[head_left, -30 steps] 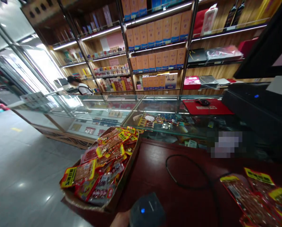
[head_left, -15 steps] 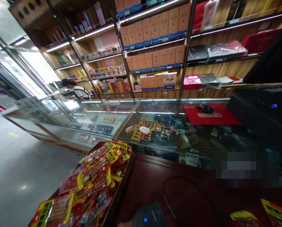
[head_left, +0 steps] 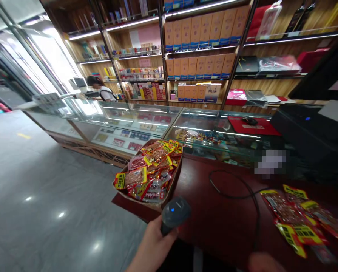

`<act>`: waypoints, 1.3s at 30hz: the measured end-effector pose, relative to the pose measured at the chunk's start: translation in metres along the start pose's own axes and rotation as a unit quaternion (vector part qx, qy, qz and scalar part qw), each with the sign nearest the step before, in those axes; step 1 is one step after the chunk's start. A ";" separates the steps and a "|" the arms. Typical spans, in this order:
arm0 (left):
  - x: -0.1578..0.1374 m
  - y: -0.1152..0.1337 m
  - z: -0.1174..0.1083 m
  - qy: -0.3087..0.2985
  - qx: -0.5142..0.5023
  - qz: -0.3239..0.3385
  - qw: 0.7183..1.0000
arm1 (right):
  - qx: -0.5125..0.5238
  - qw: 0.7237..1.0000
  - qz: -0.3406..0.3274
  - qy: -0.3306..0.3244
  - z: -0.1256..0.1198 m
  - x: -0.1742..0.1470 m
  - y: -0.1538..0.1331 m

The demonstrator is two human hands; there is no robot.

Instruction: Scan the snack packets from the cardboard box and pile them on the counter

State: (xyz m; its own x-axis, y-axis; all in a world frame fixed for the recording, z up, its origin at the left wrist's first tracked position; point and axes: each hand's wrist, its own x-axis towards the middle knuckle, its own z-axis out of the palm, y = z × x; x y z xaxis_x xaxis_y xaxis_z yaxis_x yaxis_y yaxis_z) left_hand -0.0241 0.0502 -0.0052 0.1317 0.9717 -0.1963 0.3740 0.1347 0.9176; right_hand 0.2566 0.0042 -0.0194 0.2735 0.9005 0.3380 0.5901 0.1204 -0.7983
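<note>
While the left hand (head_left: 156, 240) grips the barcode scanner (head_left: 176, 211) by its handle, likely keeping its head clear, right hand (head_left: 263, 263) blurs; cannot tell its grip.

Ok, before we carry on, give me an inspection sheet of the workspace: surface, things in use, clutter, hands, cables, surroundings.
Surface: dark red-brown desk, shiny.
Things in use: scanner with a blue light; box of snack packets at the desk's left end; loose packets at the right.
Clutter: mouse on a red mat, on the glass counter beyond.
Hands: left hand grips the scanner; right hand blurred at the bottom edge, grip unclear.
Cables: black cable looped on the desk; ends not traceable.
Surroundings: stocked shelves; another person beyond the counter.
</note>
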 end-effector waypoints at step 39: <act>-0.012 0.020 0.047 -0.078 0.126 0.049 0.988 | 0.479 0.819 0.271 -0.163 0.073 0.035 0.082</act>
State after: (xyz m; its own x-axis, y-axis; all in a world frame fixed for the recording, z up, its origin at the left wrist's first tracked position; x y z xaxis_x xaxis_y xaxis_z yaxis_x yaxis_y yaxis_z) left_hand 0.0254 0.0323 -0.0005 0.3105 0.9335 -0.1794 0.5670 -0.0304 0.8231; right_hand 0.2593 0.0756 -0.1095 -0.0123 0.9749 -0.2224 -0.4605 -0.2029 -0.8641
